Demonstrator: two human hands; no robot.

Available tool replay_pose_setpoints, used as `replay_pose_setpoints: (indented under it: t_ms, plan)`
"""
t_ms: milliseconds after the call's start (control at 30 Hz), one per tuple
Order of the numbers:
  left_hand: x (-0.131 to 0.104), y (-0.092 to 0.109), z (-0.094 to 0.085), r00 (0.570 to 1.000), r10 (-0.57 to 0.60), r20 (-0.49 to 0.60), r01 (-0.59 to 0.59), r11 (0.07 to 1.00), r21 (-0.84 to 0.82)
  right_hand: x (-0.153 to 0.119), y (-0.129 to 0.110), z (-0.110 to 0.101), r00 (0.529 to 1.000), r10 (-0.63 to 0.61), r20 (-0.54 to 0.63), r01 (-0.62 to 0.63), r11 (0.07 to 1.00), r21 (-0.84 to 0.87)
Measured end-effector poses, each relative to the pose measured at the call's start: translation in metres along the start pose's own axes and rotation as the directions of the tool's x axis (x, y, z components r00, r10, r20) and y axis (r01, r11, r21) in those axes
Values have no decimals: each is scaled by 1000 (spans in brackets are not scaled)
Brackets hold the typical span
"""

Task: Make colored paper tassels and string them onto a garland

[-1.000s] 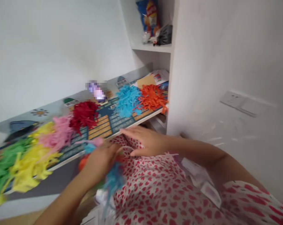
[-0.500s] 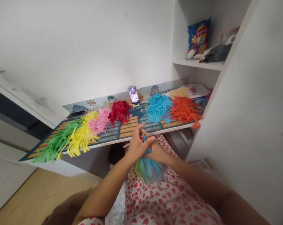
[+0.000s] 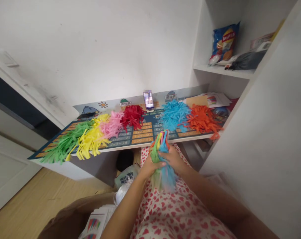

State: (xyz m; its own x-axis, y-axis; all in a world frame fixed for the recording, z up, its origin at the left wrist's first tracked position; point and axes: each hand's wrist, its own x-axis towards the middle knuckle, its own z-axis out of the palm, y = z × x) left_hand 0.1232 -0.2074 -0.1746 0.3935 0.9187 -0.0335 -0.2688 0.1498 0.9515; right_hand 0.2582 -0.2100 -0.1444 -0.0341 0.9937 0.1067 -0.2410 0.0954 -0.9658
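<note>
A bundle of multicoloured paper streamers [image 3: 161,146] is gripped between my two hands above my lap. Its folded top, in green, yellow, pink, orange and blue, sticks up past my fingers, and its loose fringe hangs blurred below. My left hand [image 3: 150,167] closes on the green side. On the blue side my right hand [image 3: 174,158] is wrapped round the strips. Beyond, on the desk, lie piles of fringed strips: green [image 3: 68,142], yellow [image 3: 92,139], pink [image 3: 112,124], red [image 3: 132,117], light blue [image 3: 175,115] and orange [image 3: 203,120].
The desk [image 3: 142,144] backs onto a white wall, with a blurred-out upright object [image 3: 148,99] at its rear. A shelf [image 3: 222,72] on the right carries a crisp bag [image 3: 225,43]. Below left, a brown box [image 3: 63,215] holds printed papers [image 3: 97,220].
The bundle's folded top has risen into view and now points up toward the desk. My left hand has shifted down along the strips, and the camera view has moved slightly.
</note>
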Motion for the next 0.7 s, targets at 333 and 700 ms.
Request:
replay_pose_setpoints:
  t_ms: [333,700]
  plan:
    - [-10,3,-11,973,-141,-182,106,976,-190,-10,9,3,999,-37,17,38,993,-113]
    - [-18,-5,-16,953,-168,-254,91,953,-288,-9,20,8,968,-152,198,204,937,-282]
